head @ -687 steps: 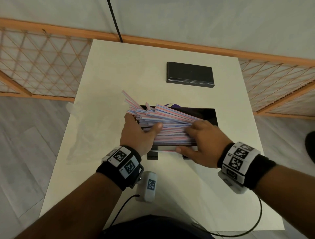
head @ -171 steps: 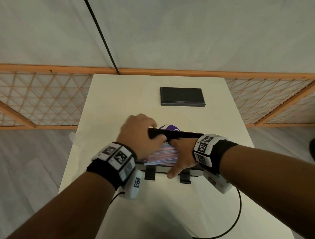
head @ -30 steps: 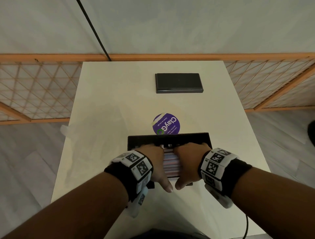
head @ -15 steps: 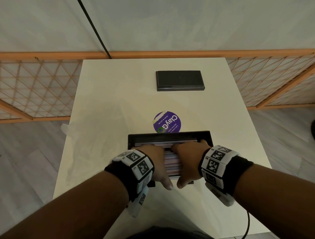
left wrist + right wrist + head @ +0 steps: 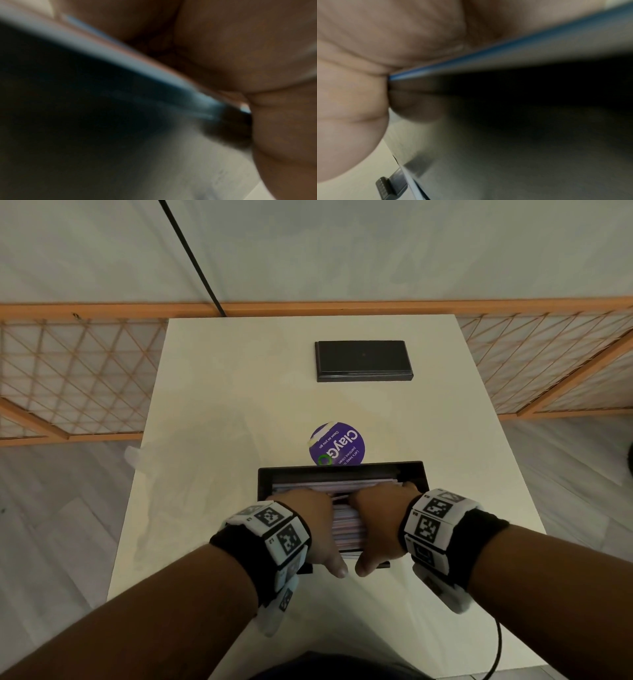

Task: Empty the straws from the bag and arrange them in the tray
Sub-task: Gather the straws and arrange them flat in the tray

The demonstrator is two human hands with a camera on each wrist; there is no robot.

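Note:
Red, white and blue striped straws (image 5: 347, 525) lie lengthwise in the black tray (image 5: 342, 472) near the table's front edge. My left hand (image 5: 310, 525) and right hand (image 5: 380, 518) rest side by side on top of the straws and press on them. Both thumbs hang down over the tray's near wall. The fingertips are hidden behind the backs of the hands. In the blurred wrist views a palm (image 5: 240, 47) (image 5: 368, 54) lies against a blue-striped straw (image 5: 120, 60) (image 5: 488, 54) above the dark tray wall (image 5: 522, 135). The clear bag (image 5: 178, 474) lies flat at the table's left.
A black rectangular lid (image 5: 363, 361) sits at the far middle of the white table (image 5: 445, 440). A round purple sticker (image 5: 337, 448) lies just behind the tray. An orange lattice fence (image 5: 68, 378) runs behind and beside the table.
Long before, both hands held the straw bundle above the tray. Over the last second they have stayed pressed on the straws, with hardly any movement.

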